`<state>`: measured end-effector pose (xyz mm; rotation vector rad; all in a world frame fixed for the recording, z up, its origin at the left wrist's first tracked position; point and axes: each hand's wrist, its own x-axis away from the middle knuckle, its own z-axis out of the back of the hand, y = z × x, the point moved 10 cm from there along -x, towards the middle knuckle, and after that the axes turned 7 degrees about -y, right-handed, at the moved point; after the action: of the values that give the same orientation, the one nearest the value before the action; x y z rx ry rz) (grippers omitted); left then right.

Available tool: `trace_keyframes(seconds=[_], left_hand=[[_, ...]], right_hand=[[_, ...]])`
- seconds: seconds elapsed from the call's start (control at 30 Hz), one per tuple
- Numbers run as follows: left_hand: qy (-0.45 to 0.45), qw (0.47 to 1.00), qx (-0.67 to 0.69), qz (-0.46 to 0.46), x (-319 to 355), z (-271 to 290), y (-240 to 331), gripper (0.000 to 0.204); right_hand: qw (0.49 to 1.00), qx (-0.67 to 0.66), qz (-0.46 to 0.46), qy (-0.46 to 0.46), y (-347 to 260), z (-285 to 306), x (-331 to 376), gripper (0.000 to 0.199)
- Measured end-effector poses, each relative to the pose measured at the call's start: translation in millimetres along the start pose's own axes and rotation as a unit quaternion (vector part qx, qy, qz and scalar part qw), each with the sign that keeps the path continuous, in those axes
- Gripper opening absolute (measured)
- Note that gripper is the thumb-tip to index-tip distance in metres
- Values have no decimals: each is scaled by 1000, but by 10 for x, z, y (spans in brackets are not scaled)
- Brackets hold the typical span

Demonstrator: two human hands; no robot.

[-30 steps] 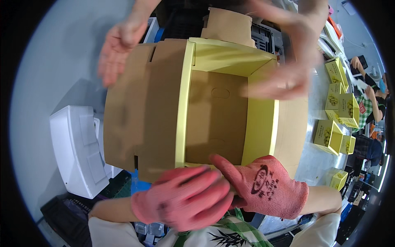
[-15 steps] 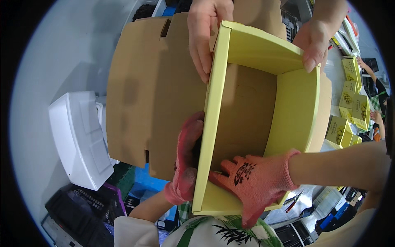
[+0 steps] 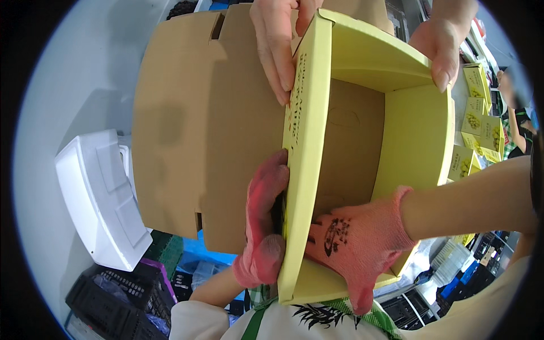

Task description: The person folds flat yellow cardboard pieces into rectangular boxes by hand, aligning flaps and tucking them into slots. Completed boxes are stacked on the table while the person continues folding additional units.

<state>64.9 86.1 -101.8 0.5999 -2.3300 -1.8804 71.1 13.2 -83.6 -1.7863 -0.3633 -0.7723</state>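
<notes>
Here, the yellow box (image 3: 310,158) reaches past the near edge of the brown cardboard (image 3: 175,130), toward its right.
My gloved left hand (image 3: 263,221) cups the box's left side from outside, thumb spread from the fingers; my gloved right hand (image 3: 362,243) straddles the near side, thumb outside, fingers inside (tips hidden, so I can't tell how tightly they press). A co-worker's bare hands (image 3: 275,45) touch the far corners.

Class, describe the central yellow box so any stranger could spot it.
Find the large brown cardboard left of centre. Overlapping its right side is the open yellow box, the red-gloved left hand outside its left wall, the right hand reaching inside. Unlike the yellow boxes at far right, it shows a brown inside floor.
</notes>
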Motion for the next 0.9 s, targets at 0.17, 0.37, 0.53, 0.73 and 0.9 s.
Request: trace_keyframes(seconds=[0.17, 0.37, 0.53, 0.73, 0.9], left_hand=[[-3, 997, 76, -11, -115, -87, 32, 65], [133, 984, 1, 118, 9, 375, -53, 47], [151, 956, -246, 42, -144, 325, 54, 42], [19, 994, 43, -102, -399, -344, 328, 58], [204, 946, -245, -62, -147, 414, 537, 54]], right_hand=[[995, 79, -38, 45, -97, 78, 170, 86], [802, 212, 39, 558, -588, -209, 1198, 71], [217, -101, 110, 965, 927, -1498, 1960, 51], [296, -207, 162, 918, 1140, -968, 1305, 58], [225, -285, 185, 913, 1455, -1438, 1460, 48]])
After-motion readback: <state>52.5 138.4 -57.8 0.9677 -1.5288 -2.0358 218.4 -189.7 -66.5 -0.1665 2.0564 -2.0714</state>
